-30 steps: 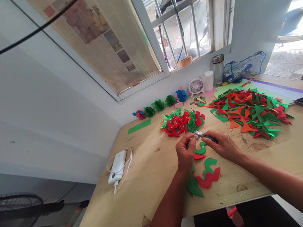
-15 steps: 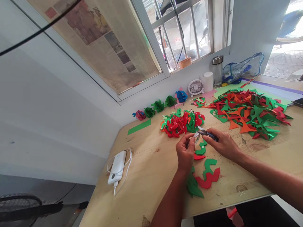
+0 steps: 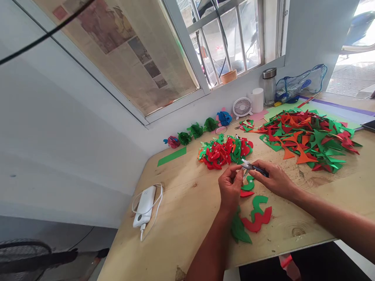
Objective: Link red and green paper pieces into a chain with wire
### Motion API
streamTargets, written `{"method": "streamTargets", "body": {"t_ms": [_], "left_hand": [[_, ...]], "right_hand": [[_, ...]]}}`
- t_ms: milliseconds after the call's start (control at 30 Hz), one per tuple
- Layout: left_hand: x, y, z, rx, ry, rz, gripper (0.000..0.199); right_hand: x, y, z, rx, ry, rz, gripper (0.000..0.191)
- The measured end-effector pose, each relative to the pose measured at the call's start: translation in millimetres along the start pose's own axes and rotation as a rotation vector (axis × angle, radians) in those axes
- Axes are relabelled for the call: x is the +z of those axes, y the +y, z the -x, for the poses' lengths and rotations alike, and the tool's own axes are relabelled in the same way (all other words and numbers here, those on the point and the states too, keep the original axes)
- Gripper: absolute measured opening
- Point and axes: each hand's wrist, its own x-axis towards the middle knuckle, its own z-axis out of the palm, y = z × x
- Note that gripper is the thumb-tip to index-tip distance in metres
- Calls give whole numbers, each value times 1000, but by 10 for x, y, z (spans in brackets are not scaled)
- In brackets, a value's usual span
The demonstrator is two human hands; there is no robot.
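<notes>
My left hand [image 3: 231, 183] pinches a narrow strip of white tape [image 3: 245, 174] between thumb and fingers. In my right hand [image 3: 274, 177] is a pair of dark-handled scissors [image 3: 259, 170], closed around the handles. Their blades meet the strip at my left fingertips, and a small white bit [image 3: 245, 162] shows by the blade tips. Below the hands lie wavy paper cutouts: a green piece [image 3: 249, 183] with a white square on it, another green piece [image 3: 259, 203] and a red piece [image 3: 258, 221]. Green leaf-like cutouts [image 3: 240, 230] are partly hidden by my left forearm.
Behind my hands sits a heap of red and green cutouts [image 3: 219, 152]; a larger scrap pile [image 3: 307, 136] spreads to the right. A white power bank [image 3: 145, 207] with its cable lies left. Along the wall stand paper flowers [image 3: 197, 130], a small fan [image 3: 242, 107] and a glass bottle [image 3: 268, 88].
The scissors in my right hand have moved slightly left and down, bringing the blades to the strip at my left fingertips. My left hand has barely moved.
</notes>
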Motion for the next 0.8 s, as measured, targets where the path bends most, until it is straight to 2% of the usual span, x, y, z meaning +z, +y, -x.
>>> {"method": "streamTargets", "body": {"t_ms": [167, 800], "left_hand": [[4, -29, -5, -13, -57, 22, 33], [6, 0, -7, -47, -51, 2, 38]], "right_hand": [[-2, -27, 8, -19, -11, -32, 33], [-16, -39, 7, -33, 53, 15, 33]]}}
